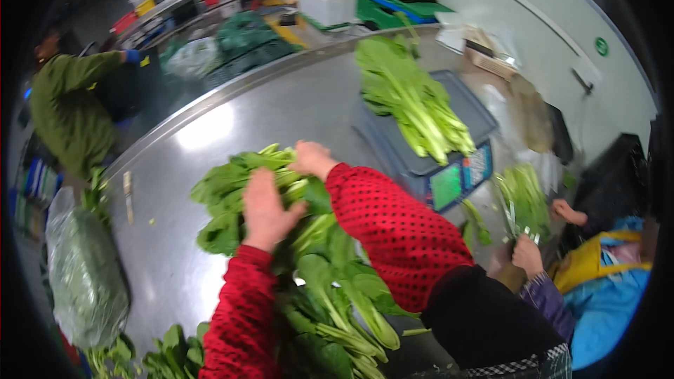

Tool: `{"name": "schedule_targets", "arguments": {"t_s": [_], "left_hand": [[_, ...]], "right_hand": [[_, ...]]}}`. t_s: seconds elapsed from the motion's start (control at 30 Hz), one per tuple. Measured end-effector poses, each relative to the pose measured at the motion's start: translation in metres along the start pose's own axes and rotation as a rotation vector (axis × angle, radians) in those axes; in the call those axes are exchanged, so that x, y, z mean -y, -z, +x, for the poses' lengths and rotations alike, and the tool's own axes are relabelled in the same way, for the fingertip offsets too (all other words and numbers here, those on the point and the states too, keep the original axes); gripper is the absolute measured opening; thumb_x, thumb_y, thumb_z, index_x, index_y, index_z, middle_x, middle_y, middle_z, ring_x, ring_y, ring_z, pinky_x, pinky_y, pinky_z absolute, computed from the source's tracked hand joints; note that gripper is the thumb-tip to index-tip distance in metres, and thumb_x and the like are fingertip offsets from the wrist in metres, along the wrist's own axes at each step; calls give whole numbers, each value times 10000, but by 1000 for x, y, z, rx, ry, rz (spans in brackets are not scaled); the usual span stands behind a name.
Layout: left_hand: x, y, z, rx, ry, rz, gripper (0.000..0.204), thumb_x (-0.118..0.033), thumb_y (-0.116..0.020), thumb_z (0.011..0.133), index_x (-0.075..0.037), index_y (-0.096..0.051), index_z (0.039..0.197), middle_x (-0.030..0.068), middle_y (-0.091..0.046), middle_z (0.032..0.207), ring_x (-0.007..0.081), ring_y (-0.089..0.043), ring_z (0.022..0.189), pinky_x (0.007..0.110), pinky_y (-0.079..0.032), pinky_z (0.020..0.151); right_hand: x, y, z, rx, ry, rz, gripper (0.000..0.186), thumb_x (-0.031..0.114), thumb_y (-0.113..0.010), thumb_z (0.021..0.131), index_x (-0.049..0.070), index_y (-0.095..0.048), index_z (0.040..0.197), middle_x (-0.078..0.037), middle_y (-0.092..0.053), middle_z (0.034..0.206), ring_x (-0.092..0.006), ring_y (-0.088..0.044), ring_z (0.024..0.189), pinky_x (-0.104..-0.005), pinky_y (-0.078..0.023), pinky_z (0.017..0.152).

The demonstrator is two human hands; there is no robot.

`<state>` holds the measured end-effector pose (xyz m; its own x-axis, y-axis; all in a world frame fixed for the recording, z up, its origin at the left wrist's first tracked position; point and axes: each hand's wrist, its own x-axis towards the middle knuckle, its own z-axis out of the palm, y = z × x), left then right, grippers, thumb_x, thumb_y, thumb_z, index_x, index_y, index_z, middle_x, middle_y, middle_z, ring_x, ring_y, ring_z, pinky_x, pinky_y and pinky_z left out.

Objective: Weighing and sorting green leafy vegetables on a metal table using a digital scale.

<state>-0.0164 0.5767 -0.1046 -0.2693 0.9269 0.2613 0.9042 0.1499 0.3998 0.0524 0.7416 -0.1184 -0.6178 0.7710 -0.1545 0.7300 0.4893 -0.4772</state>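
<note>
We reach out in dotted red sleeves. Our left grip is palm-down and spread, its thumb angled rightward; our right grip points leftward just beyond it, the fingertips too indistinct to read.

Red sleeves carry black dots, with black cloth above the right.

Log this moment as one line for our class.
left hand: on leafy greens; right hand: at same greens; grey scale: bears another bunch
</note>
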Motion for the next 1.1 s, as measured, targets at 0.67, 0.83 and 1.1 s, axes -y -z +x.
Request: {"name": "schedule_targets", "arguments": {"t_s": [0.67, 0.83, 1.1], "left_hand": [[-9, 54, 33, 148, 106, 180, 253, -235, -658, 675, -56, -596, 843, 156, -629, 787, 332, -604, 764, 438, -461, 720], [-73, 37, 8, 340, -114, -57, 200, -227, -666, 677, -83, -621, 809, 129, -616, 742, 324, -601, 705, 409, -479, 657], [-81, -56, 18, 136, -154, 128, 224, -242, -679, 657, -69, -649, 797, 136, -616, 795, 339, -605, 745, 422, -495, 675]], "right_hand": [[-122, 65, -225, 129, 94, 1143, 175, 10, -670, 747, 6, -548, 872, -41, -613, 814, -111, -582, 721, -248, -467, 648], [-140, 40, -256, 128, -108, 1275, 146, 77, -642, 818, 20, -526, 886, -54, -614, 796, -116, -591, 667, -242, -463, 598], [-145, 38, -282, -543, -160, 320, 190, 182, -578, 859, 40, -473, 929, -158, -589, 688, -370, -585, 633, -415, -443, 562]]}}
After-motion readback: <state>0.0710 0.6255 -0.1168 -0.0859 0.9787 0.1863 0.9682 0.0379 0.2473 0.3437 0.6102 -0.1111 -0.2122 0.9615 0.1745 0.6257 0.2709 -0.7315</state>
